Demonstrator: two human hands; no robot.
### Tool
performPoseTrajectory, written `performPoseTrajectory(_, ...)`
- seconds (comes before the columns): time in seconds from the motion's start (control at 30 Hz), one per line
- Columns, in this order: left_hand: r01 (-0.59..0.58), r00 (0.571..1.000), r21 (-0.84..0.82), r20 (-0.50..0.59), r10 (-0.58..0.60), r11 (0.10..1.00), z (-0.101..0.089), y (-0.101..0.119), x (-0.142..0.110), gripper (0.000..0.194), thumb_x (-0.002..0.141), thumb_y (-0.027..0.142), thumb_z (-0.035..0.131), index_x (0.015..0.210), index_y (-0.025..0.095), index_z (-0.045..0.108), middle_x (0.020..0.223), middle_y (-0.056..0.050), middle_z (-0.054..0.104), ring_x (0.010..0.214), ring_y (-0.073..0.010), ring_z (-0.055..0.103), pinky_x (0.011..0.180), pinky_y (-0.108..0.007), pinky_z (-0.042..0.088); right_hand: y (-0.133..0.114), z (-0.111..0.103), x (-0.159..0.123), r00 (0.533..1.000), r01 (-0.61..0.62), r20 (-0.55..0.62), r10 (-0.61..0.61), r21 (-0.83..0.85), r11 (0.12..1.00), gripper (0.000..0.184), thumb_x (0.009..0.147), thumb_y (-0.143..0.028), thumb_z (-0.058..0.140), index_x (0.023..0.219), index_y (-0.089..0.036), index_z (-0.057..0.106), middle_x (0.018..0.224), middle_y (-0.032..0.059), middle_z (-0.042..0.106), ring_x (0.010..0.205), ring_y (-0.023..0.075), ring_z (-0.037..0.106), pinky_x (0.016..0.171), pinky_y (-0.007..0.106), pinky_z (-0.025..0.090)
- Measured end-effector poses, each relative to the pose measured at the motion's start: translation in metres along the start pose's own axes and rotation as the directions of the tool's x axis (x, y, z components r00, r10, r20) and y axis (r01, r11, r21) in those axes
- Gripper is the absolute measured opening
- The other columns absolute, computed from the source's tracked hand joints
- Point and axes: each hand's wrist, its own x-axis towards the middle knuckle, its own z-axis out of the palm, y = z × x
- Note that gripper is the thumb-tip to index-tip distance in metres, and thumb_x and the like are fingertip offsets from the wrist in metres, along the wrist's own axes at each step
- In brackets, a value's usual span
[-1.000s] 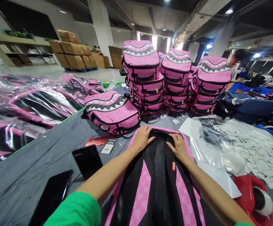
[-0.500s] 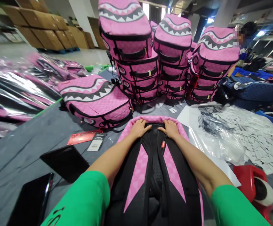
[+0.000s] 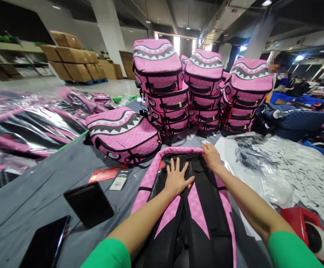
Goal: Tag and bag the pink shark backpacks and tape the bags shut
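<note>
A pink-and-black backpack (image 3: 223, 219) lies in front of me with its black back panel and shoulder straps facing up. My left hand (image 3: 175, 178) rests flat on the upper part of that panel, fingers spread over the straps. At the top right corner, my right hand (image 3: 211, 157) grips the pink rim, its fingers bent over the edge. Just beyond, to the left, another pink backpack (image 3: 123, 134) with a shark-mouth print lies on the table. A red tag (image 3: 103, 174) and a black-and-white barcode tag (image 3: 119, 180) lie beside it.
Stacked pink backpacks (image 3: 167, 100) stand at the back. Plastic-wrapped bags (image 3: 33, 126) fill the left. A black phone (image 3: 44, 242) and a dark tablet-like object (image 3: 89, 204) lie nearer me. At right are a clear plastic bag (image 3: 262, 171), many white slips (image 3: 304, 163) and a red tape dispenser (image 3: 298, 219).
My left hand has moved from the top handle area down onto the panel and spread out. My right hand has shifted outward to the top right rim. The view has tilted up.
</note>
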Motion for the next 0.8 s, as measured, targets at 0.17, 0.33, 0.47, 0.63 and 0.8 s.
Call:
performPoseTrajectory(0.17, -0.072, 0.992, -0.011, -0.102, 0.071, 0.997, 0.005, 0.0, -0.013, 0.069, 0.092, 0.064, 0.048, 0.152, 0.032, 0.04, 0.166, -0.012, 0.024, 0.154, -0.0404, 0.01, 0.12, -0.063, 0.012, 0.032, -0.005, 0.046, 0.965, 0.013, 0.263, -0.001, -0.043, 0.999, 0.046, 0.057, -0.016, 0.091, 0.098, -0.022, 0.071, 0.098, 0.0043, 0.072, 0.093, 0.0252, 0.068, 0.073, 0.028, 0.05)
performPoseTrajectory(0.33, -0.102, 0.995, -0.052, -0.028, 0.1, 0.993, 0.012, -0.009, 0.012, 0.061, 0.091, 0.061, 0.053, 0.148, 0.045, 0.042, 0.165, -0.005, 0.029, 0.153, -0.0441, 0.005, 0.112, -0.077, 0.013, 0.031, 0.008, 0.086, 0.931, 0.007, 0.363, 0.02, -0.075, 0.997, 0.042, 0.049, -0.019, 0.095, 0.083, -0.021, 0.071, 0.085, 0.0015, 0.073, 0.08, 0.0223, 0.07, 0.065, 0.025, 0.049)
performPoseTrajectory(0.47, -0.052, 0.998, -0.065, -0.027, 0.051, 0.997, 0.011, -0.013, 0.031, 0.06, 0.092, 0.061, 0.052, 0.149, 0.045, 0.041, 0.164, -0.004, 0.03, 0.153, -0.0427, 0.005, 0.113, -0.074, 0.018, 0.009, -0.012, 0.061, 0.964, 0.016, 0.268, 0.01, -0.095, 0.995, 0.048, 0.066, -0.015, 0.087, 0.11, -0.014, 0.068, 0.112, 0.0164, 0.071, 0.103, 0.0318, 0.068, 0.083, 0.037, 0.053)
performPoseTrajectory(0.63, -0.042, 0.991, -0.148, -0.135, 0.022, 0.988, 0.011, -0.009, 0.035, 0.051, 0.096, 0.048, 0.048, 0.146, 0.035, 0.05, 0.159, -0.006, 0.04, 0.154, -0.0381, 0.01, 0.117, -0.068, 0.015, -0.06, -0.025, -0.059, 0.98, 0.162, 0.124, -0.158, -0.021, 0.987, 0.046, 0.099, -0.026, 0.049, 0.144, -0.016, 0.048, 0.152, 0.0167, 0.045, 0.142, 0.0283, 0.04, 0.118, 0.048, 0.031)
performPoseTrajectory(0.8, 0.003, 0.985, -0.281, -0.165, -0.052, 0.96, -0.002, -0.008, 0.039, 0.051, 0.1, 0.025, 0.031, 0.148, 0.017, 0.045, 0.156, -0.015, 0.044, 0.153, -0.0326, 0.02, 0.12, -0.062, 0.014, -0.113, 0.007, -0.134, 0.944, 0.32, 0.038, -0.329, 0.143, 0.936, 0.053, 0.099, -0.035, 0.044, 0.146, -0.009, 0.046, 0.152, 0.0191, 0.046, 0.145, 0.0296, 0.037, 0.12, 0.05, 0.028)
